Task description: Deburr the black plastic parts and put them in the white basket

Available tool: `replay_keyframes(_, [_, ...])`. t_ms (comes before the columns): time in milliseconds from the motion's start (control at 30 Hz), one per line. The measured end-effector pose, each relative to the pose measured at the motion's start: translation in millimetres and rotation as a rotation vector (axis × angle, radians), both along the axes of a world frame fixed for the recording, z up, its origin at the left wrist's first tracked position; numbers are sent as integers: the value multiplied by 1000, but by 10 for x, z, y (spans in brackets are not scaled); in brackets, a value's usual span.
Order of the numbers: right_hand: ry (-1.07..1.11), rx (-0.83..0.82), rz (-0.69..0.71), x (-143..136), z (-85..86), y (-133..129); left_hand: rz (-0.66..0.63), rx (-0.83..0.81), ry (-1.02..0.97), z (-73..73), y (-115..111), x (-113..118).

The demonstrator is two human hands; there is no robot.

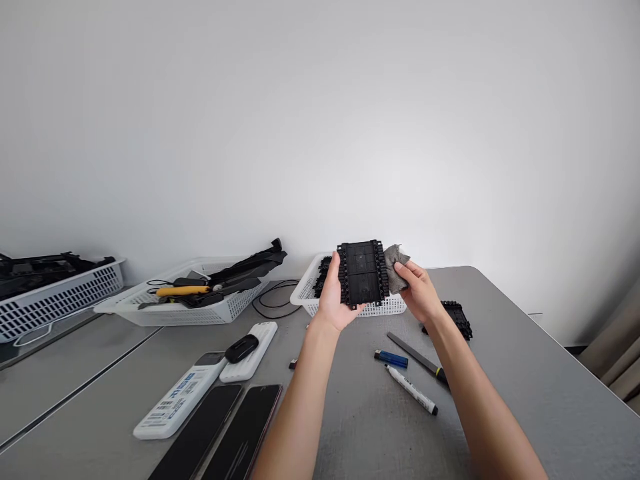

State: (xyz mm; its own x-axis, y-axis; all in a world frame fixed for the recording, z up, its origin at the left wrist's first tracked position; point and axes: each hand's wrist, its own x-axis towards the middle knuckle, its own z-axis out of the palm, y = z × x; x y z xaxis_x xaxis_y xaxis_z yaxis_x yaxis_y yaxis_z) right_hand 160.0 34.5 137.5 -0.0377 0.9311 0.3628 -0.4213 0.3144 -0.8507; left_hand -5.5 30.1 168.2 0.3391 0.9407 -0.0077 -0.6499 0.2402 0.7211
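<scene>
A flat black plastic part (363, 272) with ridged side edges is held up over the front of a white basket (370, 310). My left hand (334, 300) grips it from the left and below, thumb along its left edge. A crumpled grey cloth (395, 267) is pinched in my right hand (417, 287), at the right edge of the part. More black parts (323, 275) lie in the basket, partly hidden behind my left hand. Another ridged black part (456, 319) rests on the table, partly behind my right forearm.
A file (415, 353), a blue lighter (391, 359) and a marker (411, 389) lie between my forearms. Phones (197, 433) and white power banks (180, 397) are at front left. Baskets (230, 308) of tools and black parts stand behind, near a cable (257, 303).
</scene>
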Motion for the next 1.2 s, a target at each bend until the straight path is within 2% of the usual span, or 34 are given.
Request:
replay_keyframes(100, [-2,-12,19,72,54,-48,-69,7,-21,6,-18,7])
replay_keyframes(200, [-89,27,21,116,90,-89,-56,-2,-20,23,-33,16])
replay_keyframes(333, [-214,97,-50,123,105,-131,-31,-28,-24,37,-41,22])
replay_keyframes(400, [-203,102,-46,122,106,-143,-38,-38,-25,35,-40,20])
replay_keyframes(567, [-91,45,75,145,128,-162,-68,-44,-7,30,-47,17])
replay_keyframes(667, [-34,-21,60,146,145,-169,-78,-44,14,31,-53,31])
replay_keyframes(733, [-55,-9,-47,136,155,-179,-67,-42,26,27,-54,41])
replay_keyframes(900, [-270,199,-562,101,174,-236,-16,6,62,5,-56,38])
replay_keyframes(967, [-387,312,-697,76,163,-254,-27,31,69,-4,-62,38])
replay_keyframes(1100, [-636,506,-832,15,94,-238,-23,52,87,-29,-75,71])
replay_keyframes(1200, [-796,556,-841,-31,40,-216,18,43,76,-46,-66,112])
